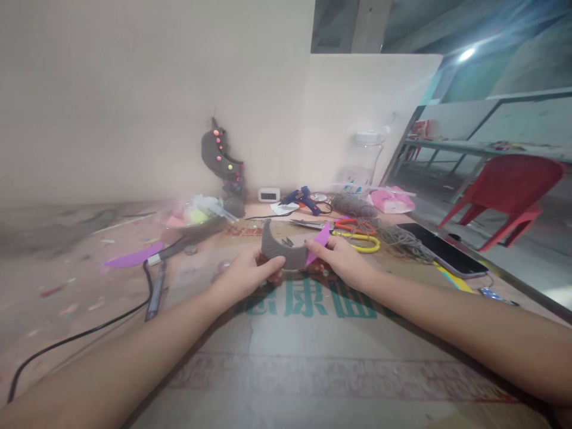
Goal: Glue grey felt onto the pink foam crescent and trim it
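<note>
Between my two hands is a crescent [290, 257] wound with grey yarn, its right tip bare and purple. My left hand [257, 271] pinches the wrapped left part, thumb in front. Fingers of my right hand [335, 259] close on the crescent near the edge of the yarn, by the bare purple tip [319, 243]. The undersides of both hands are hidden. Just behind lie scissors with orange handles [355, 225] and a pair with yellow handles [361, 243]. Loose grey yarn [402, 241] trails to the right of them.
A blue glue gun [304, 199], white clock [269, 195] and yarn ball [353, 204] stand at the back. A decorated grey crescent [218, 155] is against the wall. A phone [442, 249] lies right; a purple piece [134, 255], cutter [155, 292] and black cable [84, 332] lie left.
</note>
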A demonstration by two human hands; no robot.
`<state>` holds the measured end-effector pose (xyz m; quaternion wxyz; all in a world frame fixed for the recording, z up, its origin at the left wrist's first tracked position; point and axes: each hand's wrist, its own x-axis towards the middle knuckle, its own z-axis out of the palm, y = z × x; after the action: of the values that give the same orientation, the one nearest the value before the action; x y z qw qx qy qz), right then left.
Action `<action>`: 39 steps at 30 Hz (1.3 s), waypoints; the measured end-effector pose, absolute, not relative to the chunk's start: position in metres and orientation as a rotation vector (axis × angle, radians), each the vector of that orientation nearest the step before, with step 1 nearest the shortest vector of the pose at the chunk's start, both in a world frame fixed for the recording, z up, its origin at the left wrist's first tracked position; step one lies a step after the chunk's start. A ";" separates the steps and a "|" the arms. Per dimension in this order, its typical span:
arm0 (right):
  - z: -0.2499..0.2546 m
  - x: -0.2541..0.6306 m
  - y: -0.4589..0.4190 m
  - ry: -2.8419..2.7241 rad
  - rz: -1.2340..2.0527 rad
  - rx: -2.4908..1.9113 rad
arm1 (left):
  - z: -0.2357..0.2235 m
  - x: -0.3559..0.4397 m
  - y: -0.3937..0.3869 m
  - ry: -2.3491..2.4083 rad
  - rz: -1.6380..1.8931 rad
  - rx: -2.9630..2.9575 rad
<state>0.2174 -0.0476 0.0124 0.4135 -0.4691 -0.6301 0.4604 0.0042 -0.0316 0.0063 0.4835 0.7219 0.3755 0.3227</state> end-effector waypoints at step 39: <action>0.012 0.220 -0.045 -1.566 0.996 -1.231 | 0.000 0.004 -0.026 0.946 0.828 1.705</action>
<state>0.2202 -0.0446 0.0124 0.4413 -0.4960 -0.6311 0.4013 0.0036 -0.0257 0.0000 0.4896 0.7017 0.3895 0.3410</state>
